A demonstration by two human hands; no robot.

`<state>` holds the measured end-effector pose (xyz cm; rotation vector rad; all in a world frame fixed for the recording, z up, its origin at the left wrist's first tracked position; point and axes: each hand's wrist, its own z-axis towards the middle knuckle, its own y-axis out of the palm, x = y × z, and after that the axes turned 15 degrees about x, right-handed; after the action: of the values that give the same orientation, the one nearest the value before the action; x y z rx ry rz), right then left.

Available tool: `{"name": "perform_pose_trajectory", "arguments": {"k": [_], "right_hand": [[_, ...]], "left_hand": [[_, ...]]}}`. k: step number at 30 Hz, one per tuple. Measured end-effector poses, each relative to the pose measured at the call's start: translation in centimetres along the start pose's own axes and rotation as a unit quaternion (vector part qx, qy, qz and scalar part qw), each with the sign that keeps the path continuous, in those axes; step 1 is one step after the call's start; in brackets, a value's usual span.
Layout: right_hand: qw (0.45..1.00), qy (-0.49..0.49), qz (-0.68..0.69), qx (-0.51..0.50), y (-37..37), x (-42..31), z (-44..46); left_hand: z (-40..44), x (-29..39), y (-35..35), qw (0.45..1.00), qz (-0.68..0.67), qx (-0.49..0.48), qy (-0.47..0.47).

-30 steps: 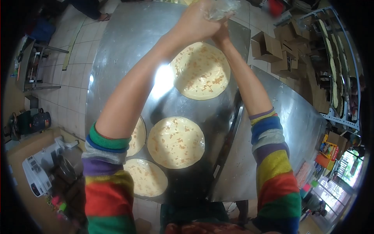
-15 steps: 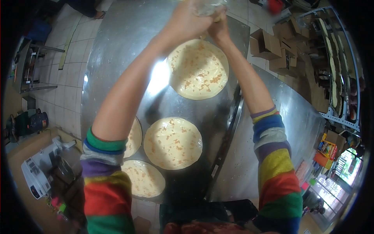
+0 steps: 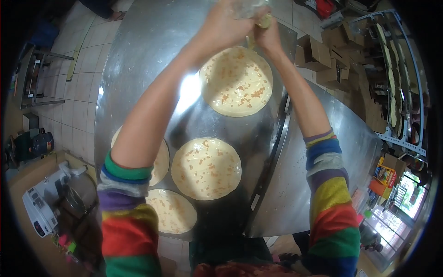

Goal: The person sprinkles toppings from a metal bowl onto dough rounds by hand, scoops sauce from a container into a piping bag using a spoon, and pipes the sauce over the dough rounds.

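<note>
At the top of the view my left hand (image 3: 226,25) and my right hand (image 3: 268,37) are close together, both closed on a clear plastic bag (image 3: 251,8). A pale yellow bulge of its contents shows by my right fingers. Below the hands, a narrow yellow strip (image 3: 250,42) reaches the edge of a round, flat, pale yellow sheet (image 3: 237,87) scattered with orange-brown bits. Closer to me lies a similar round sheet (image 3: 206,169). Two more rounds, a lower one (image 3: 170,211) and one partly behind my left forearm (image 3: 159,161), are at the left.
The rounds lie on a shiny steel table (image 3: 138,55); a second steel surface (image 3: 295,184) adjoins at the right. Cardboard boxes (image 3: 314,53) and a metal rack (image 3: 401,78) stand beyond. A white scale-like appliance (image 3: 39,210) is at lower left. A person's foot (image 3: 116,15) shows at top left.
The view has shifted slightly, showing more of the round behind my left forearm. My right hand sits a little lower, and the yellow bulge and strip show more plainly. Both hands keep their hold.
</note>
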<state>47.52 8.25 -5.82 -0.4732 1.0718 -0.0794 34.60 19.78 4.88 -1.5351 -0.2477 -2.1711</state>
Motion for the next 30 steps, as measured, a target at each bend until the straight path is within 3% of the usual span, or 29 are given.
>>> {"name": "perform_pose_trajectory", "arguments": {"k": [1,2,4,6,7,10,12,15,18,20,23,25,26,28,29,30], "right_hand": [[1.0,-0.005,0.028,0.002,1.6,1.2,0.5],[0.984,-0.001,0.175,0.018,4.4,0.7,0.7],[0.89,0.007,0.454,0.048,10.0,-1.1,0.4],[0.977,-0.087,0.176,0.08,8.5,-2.2,-0.4],[0.987,-0.131,0.028,0.092,7.5,-2.9,-0.8],[0.992,-0.058,0.102,0.042,2.0,1.3,-0.4],[0.999,0.005,0.051,0.011,-2.2,1.0,-0.7],[0.99,-0.097,-0.098,0.025,-3.7,0.8,-0.6],[1.0,-0.018,0.012,0.017,1.2,0.0,-0.7],[0.979,0.11,0.172,-0.009,5.0,-5.0,-1.4],[0.997,-0.07,0.032,0.009,7.8,-4.9,-1.4],[0.977,-0.027,0.21,0.03,6.2,-5.1,-1.7],[0.955,-0.006,0.294,0.039,4.7,-5.1,-1.6],[0.991,-0.097,0.09,0.028,0.5,-0.3,-1.1],[0.997,-0.067,0.029,0.014,-2.5,1.7,-0.8],[0.999,-0.037,-0.033,0.0,-4.4,2.7,-0.6]], "left_hand": [[0.0,-0.2,-0.9,1.0,0.005,0.017,-0.003],[0.0,-0.6,-2.0,0.999,0.01,0.035,-0.007],[-0.2,-0.7,-3.4,0.998,0.036,0.059,0.002],[-0.3,0.3,-4.2,0.994,0.075,0.07,0.03],[-0.4,0.7,-3.8,0.993,0.091,0.072,-0.006],[-0.4,-0.4,-0.8,0.998,0.015,0.024,-0.058],[-0.9,0.9,0.8,0.997,-0.009,-0.001,-0.075],[-1.1,1.2,1.0,0.998,0.0,0.008,-0.067],[-1.1,-0.3,-1.0,0.997,-0.031,0.039,-0.059],[-1.3,-1.0,-3.5,0.996,-0.025,0.058,-0.057],[-1.2,-0.3,-5.2,0.997,0.029,0.072,-0.026],[-1.0,-0.5,-4.0,0.997,0.024,0.071,0.024],[-1.0,-0.3,-2.7,0.998,0.0,0.065,-0.008],[-1.0,1.4,0.3,0.995,-0.034,0.062,-0.069],[-1.3,2.4,1.3,0.992,-0.041,0.066,-0.099],[-1.4,2.2,1.9,0.997,-0.034,0.043,-0.054]]}}
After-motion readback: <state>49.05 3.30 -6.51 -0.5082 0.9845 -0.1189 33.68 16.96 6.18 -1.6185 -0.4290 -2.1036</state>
